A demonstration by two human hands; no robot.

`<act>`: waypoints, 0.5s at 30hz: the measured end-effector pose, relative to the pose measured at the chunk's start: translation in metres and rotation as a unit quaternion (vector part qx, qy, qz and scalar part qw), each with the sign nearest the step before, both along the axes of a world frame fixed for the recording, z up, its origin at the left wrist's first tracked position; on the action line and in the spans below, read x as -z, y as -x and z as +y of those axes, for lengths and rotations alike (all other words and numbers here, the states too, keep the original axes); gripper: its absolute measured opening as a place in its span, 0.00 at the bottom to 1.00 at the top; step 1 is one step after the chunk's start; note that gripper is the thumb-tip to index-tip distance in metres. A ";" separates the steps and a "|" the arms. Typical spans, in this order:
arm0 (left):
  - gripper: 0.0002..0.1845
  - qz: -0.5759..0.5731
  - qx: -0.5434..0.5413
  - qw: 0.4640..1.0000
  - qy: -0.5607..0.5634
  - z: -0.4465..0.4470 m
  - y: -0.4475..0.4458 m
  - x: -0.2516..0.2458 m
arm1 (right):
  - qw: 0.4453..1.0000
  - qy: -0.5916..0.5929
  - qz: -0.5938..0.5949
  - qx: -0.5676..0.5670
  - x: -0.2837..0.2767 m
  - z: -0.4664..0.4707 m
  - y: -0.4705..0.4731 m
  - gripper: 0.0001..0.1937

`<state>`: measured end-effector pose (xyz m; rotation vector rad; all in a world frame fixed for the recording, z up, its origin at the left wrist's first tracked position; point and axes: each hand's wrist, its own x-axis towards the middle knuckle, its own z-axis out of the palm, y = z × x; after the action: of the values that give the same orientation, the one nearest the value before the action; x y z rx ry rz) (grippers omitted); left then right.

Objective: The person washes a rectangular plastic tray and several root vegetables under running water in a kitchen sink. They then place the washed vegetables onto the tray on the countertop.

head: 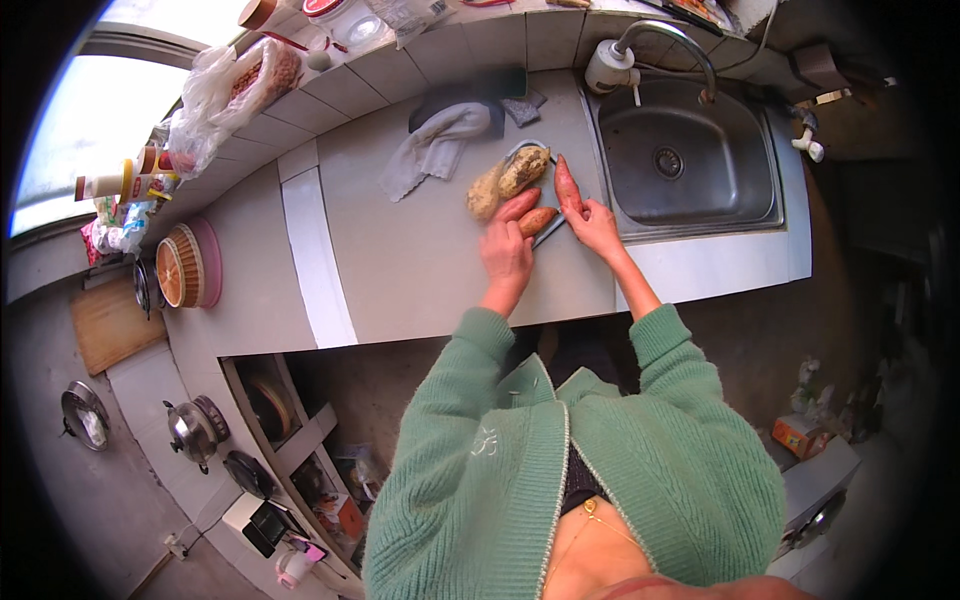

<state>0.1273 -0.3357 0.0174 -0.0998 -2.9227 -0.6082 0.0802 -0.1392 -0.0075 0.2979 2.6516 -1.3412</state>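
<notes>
My right hand (595, 226) holds a red-skinned sweet potato (568, 184) by its near end, the far tip pointing away from me. My left hand (508, 255) has its fingers curled at the near end of a smaller, orange-red sweet potato (538, 220). Another red sweet potato (519, 204) lies against the fingers of that hand. Beyond them are two large pale tubers, one smooth (484, 193) and one with dark, dirty patches (523, 171). Under the tubers, parts of a grey metallic rim (550, 230) show; the rest of that object is hidden.
Right of my hands is a stainless steel sink (686, 184) with a faucet (667, 26). A pale cloth (439, 146) and a grey pad (523, 111) lie farther back on the counter (405, 262). At far left stand a wicker basket (180, 266) and a steel pot (193, 433).
</notes>
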 end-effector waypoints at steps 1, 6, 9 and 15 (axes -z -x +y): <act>0.20 -0.010 -0.005 1.000 0.000 0.001 -0.001 0.002 | 1.000 0.012 0.000 0.014 0.005 -0.005 -0.002 0.25; 0.23 -0.007 -0.020 0.999 -0.029 0.002 -0.004 -0.003 | 0.992 0.095 -0.061 0.053 0.017 -0.013 -0.010 0.28; 0.21 0.025 -0.013 0.994 -0.102 -0.008 -0.010 0.002 | 0.969 0.224 -0.088 0.062 0.018 -0.003 -0.011 0.24; 0.12 0.037 -0.173 0.951 -0.253 -0.033 -0.019 -0.004 | 0.958 0.268 -0.089 0.049 -0.002 0.009 -0.027 0.22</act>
<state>0.1465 -0.3682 0.0211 0.4283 -2.5230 -1.2196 0.1067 -0.1301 -0.0052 0.4517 2.0498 -1.8902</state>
